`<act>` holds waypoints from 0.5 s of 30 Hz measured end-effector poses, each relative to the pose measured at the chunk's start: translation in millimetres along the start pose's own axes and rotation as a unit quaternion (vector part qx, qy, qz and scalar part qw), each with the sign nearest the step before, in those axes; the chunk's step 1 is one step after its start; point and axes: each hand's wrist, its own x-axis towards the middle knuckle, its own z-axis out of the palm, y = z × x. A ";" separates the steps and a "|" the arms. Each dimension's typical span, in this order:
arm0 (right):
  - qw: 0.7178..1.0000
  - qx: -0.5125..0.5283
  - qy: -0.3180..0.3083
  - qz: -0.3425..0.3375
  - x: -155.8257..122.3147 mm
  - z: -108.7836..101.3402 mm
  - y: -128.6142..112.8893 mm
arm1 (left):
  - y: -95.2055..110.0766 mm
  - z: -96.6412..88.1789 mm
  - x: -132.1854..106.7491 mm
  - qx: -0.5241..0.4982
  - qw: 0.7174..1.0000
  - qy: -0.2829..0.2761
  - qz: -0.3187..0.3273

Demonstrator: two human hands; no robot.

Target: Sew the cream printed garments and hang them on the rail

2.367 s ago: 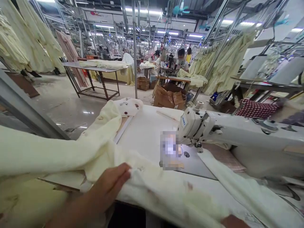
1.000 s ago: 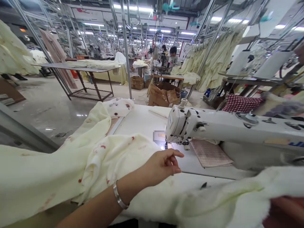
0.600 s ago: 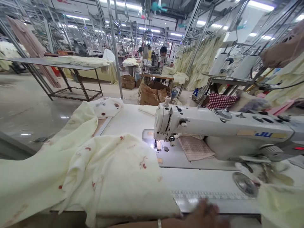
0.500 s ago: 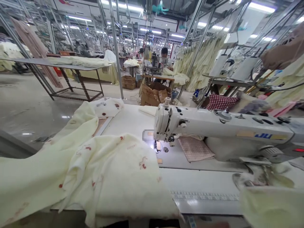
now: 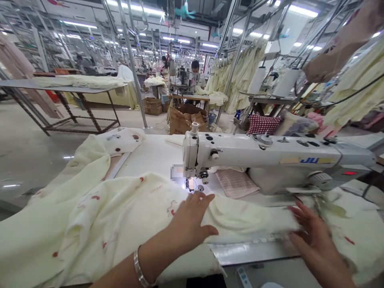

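A pale yellow garment with small red prints (image 5: 114, 216) lies spread over the white sewing table (image 5: 156, 154). My left hand (image 5: 190, 222), a bracelet on its wrist, rests flat on the cloth just in front of the presser foot (image 5: 191, 185) of the white sewing machine (image 5: 270, 154). My right hand (image 5: 313, 236), blurred, presses with spread fingers on a strip of the same cloth (image 5: 255, 218) that runs below the machine's arm.
A checked cloth pad (image 5: 235, 183) lies under the machine's arm. Beyond the table stand cardboard boxes (image 5: 184, 119), a long metal table with folded fabric (image 5: 69, 83), racks of hanging yellow garments (image 5: 240, 76) and seated co-workers (image 5: 195, 76) at other machines.
Both hands have come up from below the table edge onto the cloth. A strip of yellow fabric now lies in front of the needle, where the bare table showed before.
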 end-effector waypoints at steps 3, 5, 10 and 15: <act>0.997 0.065 0.004 -0.038 -9.2 0.3 14.5 | 1.0 -3.8 22.0 0.171 0.984 0.011 0.046; 0.988 0.030 -0.074 -0.130 -2.0 5.0 5.9 | 0.5 -0.6 41.3 0.210 0.976 -0.016 0.059; 0.937 -0.085 -0.229 -0.250 30.6 29.1 -21.1 | -6.6 9.5 67.8 0.236 0.966 -0.059 0.083; 0.910 -0.173 -0.290 -0.241 36.5 30.6 -16.0 | -23.5 17.4 67.9 0.211 0.968 -0.037 0.130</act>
